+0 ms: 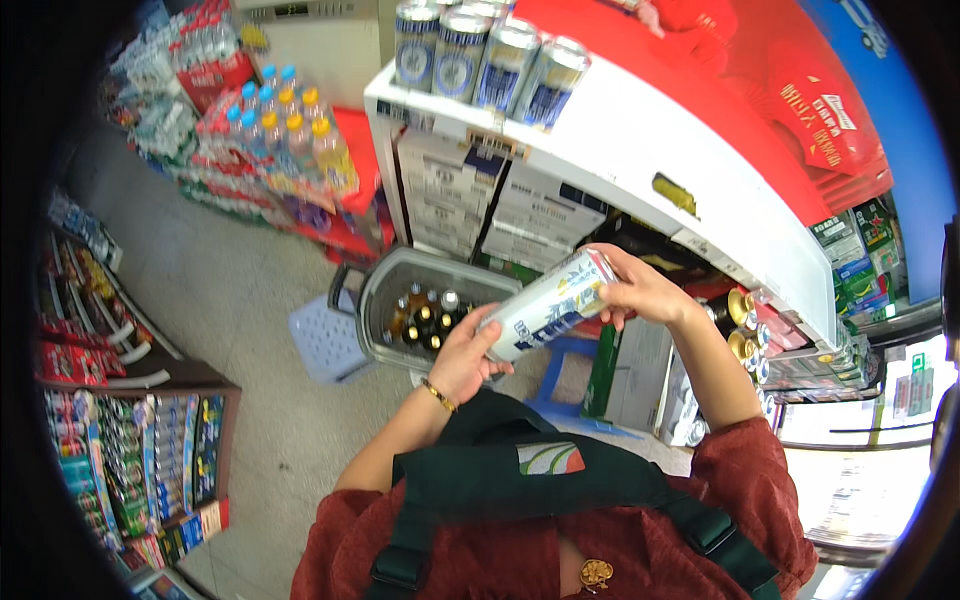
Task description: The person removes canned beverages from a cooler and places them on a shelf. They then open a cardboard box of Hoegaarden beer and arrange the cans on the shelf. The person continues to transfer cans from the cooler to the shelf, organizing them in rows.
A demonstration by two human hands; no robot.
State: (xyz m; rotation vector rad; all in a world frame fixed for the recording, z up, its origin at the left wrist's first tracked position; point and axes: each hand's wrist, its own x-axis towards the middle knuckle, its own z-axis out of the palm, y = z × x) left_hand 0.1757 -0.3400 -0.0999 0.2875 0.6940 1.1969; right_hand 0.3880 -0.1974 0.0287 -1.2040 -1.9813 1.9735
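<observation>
A large white drinks can (551,304) with blue lettering is held at a slant between both hands, above the floor in front of me. My left hand (466,352) grips its lower left end, thumb on top. At the upper right end, my right hand (637,285) has its fingers around the rim. Below and left of the can stands a grey plastic tub (405,262), partly hidden by my left hand. Inside it are several dark bottles (426,322) with gold caps. On the white shelf top (630,142), several tall beer cans (457,56) stand in a row.
White cartons (450,191) fill the space under the shelf. A pale blue perforated stool (322,337) stands left of the tub, and a blue stool (559,375) stands to its right. Wrapped drink bottles (300,135) are stacked at upper left. A snack rack (142,450) borders the left aisle.
</observation>
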